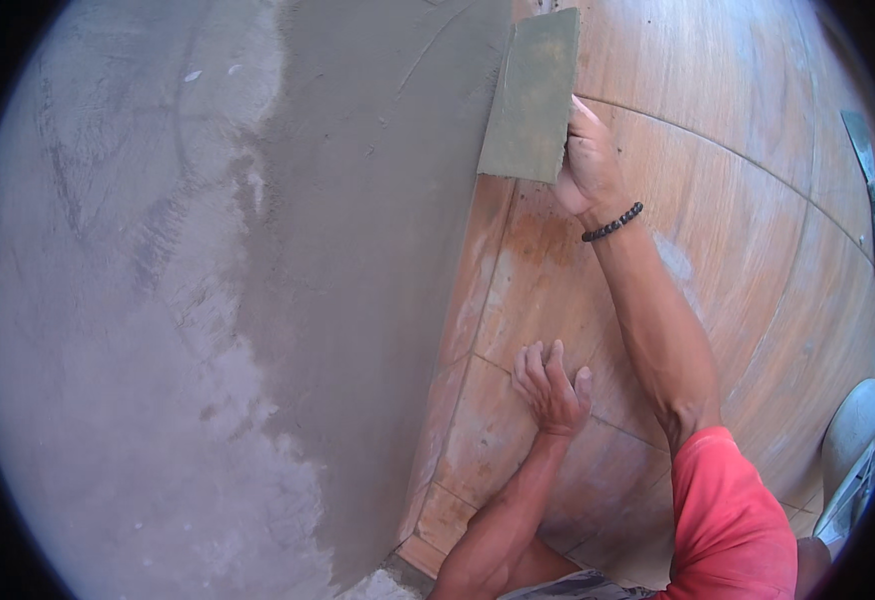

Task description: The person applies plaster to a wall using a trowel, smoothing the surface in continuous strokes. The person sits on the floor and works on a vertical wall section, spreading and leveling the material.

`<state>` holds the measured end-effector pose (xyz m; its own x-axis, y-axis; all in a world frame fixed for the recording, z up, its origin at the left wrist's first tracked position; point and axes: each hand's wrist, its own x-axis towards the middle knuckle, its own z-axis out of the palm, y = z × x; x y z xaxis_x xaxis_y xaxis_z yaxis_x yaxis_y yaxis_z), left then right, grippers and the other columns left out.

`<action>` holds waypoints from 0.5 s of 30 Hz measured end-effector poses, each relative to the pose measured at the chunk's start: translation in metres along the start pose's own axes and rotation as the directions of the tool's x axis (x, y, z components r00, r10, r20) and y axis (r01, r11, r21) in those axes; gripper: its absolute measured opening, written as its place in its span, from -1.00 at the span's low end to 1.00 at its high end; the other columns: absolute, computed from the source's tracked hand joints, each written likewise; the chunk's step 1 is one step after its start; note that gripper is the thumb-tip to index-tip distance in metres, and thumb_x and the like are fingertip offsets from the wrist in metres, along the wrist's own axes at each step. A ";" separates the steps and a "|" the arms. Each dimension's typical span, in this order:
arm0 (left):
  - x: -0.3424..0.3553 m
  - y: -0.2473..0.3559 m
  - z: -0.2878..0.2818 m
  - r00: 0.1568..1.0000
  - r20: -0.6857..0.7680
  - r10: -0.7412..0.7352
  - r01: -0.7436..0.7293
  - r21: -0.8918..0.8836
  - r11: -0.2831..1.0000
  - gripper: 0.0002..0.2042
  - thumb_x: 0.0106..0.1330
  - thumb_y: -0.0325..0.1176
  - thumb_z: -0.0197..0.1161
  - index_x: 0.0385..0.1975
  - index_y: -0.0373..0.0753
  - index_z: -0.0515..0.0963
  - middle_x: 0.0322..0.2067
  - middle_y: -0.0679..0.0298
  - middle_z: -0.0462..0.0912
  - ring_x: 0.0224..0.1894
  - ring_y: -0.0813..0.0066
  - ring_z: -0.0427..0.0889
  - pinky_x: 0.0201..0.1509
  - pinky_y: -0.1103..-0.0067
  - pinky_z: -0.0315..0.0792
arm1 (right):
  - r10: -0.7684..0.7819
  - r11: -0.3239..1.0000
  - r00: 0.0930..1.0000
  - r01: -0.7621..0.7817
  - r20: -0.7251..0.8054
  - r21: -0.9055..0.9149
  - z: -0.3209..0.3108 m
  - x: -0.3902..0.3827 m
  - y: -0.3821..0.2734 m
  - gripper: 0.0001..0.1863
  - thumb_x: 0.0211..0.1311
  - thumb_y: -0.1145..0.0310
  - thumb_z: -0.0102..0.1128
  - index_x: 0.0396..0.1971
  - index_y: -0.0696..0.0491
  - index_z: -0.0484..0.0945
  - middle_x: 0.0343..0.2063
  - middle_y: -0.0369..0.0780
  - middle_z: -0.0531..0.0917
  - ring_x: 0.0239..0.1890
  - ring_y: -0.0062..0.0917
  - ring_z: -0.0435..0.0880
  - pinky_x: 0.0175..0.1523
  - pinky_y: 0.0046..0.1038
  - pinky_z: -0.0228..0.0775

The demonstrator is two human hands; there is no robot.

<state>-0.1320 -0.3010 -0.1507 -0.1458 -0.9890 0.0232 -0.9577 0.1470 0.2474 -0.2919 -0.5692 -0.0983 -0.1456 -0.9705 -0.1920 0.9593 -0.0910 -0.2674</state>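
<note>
My right hand (590,165), with a dark beaded bracelet at the wrist, is closed on a plastering trowel. The trowel (530,100) has a rectangular, grey-green, mortar-stained blade; its handle is mostly hidden behind it. The blade stands tilted at the edge of a smooth band of grey mortar (378,200) on the wall, where wall and floor meet; whether it touches the mortar I cannot tell. Lower down, my left hand (555,390) rests on the wood-look floor tiles (738,230), its fingers bent and partly spread, holding nothing.
A strip of skirting tile (473,280) runs along the wall's foot. Lighter, patchy grey wall (128,350) lies left of the mortar. A long-bladed scraper (860,150) lies at the far right, with a white bucket (858,430) nearer. Joints and whitish smears mark the tiles.
</note>
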 end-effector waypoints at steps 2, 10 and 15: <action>-0.001 -0.002 0.000 1.000 0.004 -0.003 0.003 0.011 1.000 -0.39 0.41 0.09 -0.07 0.21 -0.32 0.30 0.20 -0.08 0.21 0.29 -0.18 0.15 0.30 -0.02 -0.01 | -0.015 0.999 1.000 0.014 -0.018 -0.049 0.003 0.005 0.003 -0.59 0.52 0.21 -0.10 0.14 0.21 0.39 -0.02 -0.22 0.58 -0.10 -0.61 0.61 0.01 -0.50 0.54; 0.000 0.004 0.003 1.000 0.001 0.003 -0.003 -0.020 1.000 -0.41 0.41 0.12 -0.05 0.23 -0.23 0.30 0.22 -0.01 0.23 0.29 -0.14 0.17 0.29 -0.04 0.01 | -0.366 0.526 0.914 0.047 -0.175 -0.849 0.060 0.016 0.015 -0.49 0.35 0.10 0.16 0.06 0.22 0.40 -0.13 -0.09 0.58 -0.15 -0.45 0.63 -0.09 -0.37 0.54; -0.018 -0.017 0.009 0.973 0.210 -0.099 0.120 -0.091 0.989 -0.36 0.40 0.14 -0.04 0.27 -0.25 0.22 0.21 -0.07 0.22 0.28 -0.22 0.17 0.27 -0.08 0.04 | -0.404 0.490 0.882 0.433 0.243 -0.757 0.116 -0.063 0.026 -0.49 0.28 0.13 0.26 0.05 0.18 0.41 -0.14 -0.05 0.58 -0.09 -0.35 0.63 -0.02 -0.35 0.50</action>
<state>-0.1150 -0.2858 -0.1643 -0.0994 -0.9738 -0.2048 -0.9417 0.0255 0.3355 -0.2299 -0.5361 0.0160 -0.4568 -0.8736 0.1680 0.2242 -0.2958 -0.9286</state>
